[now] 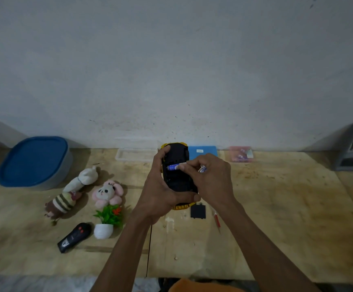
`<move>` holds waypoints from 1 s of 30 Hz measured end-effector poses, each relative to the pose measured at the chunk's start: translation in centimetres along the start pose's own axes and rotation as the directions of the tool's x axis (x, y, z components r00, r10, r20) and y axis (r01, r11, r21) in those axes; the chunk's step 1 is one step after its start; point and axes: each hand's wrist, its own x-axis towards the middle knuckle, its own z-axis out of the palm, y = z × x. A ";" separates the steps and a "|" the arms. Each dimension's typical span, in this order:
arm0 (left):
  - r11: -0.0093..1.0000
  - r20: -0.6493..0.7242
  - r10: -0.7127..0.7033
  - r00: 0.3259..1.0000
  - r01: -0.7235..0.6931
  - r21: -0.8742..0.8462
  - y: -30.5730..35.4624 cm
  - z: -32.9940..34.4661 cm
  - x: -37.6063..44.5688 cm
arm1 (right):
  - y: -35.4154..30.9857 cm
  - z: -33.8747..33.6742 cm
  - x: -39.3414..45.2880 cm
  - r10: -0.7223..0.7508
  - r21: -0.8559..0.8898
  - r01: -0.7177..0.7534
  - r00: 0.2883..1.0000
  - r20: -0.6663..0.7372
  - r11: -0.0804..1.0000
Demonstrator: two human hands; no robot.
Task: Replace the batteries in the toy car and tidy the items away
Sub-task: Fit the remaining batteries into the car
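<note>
The yellow toy car is held upside down above the table, its black underside facing me. My left hand grips the car along its left side and near end. My right hand pinches a blue and white battery lying across the open battery bay, and a second battery pokes out between its fingers. The black battery cover lies on the table just below the car. A red screwdriver lies to the cover's right. The black remote control rests at lower left.
A blue-lidded tub stands at far left. Two plush toys and a small potted plant lie left of the car. A clear tray, a blue box and a pink box line the wall.
</note>
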 end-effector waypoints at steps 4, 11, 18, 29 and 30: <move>1.000 0.006 0.010 1.000 -0.011 0.024 0.0 -0.2 -0.1 | 0.0 0.4 0.3 0.035 0.023 -0.037 0.994 0.100 0.999; 0.998 -0.017 0.035 0.999 -0.034 0.062 0.0 -0.5 -0.4 | -0.7 -0.6 2.1 0.414 0.337 -0.531 0.835 0.362 0.777; 0.999 -0.023 -0.012 1.000 0.012 0.034 -0.8 -0.6 0.1 | -0.8 -0.6 2.9 0.464 0.191 -0.573 0.783 0.414 0.797; 0.997 -0.042 -0.076 0.996 0.076 0.009 -1.4 -1.9 1.0 | -1.4 -2.6 4.5 0.448 0.534 -0.767 0.641 0.623 0.355; 0.997 -0.039 -0.076 0.996 0.077 0.007 -1.4 -1.8 1.1 | -1.4 -2.5 4.4 0.454 0.565 -0.766 0.640 0.620 0.307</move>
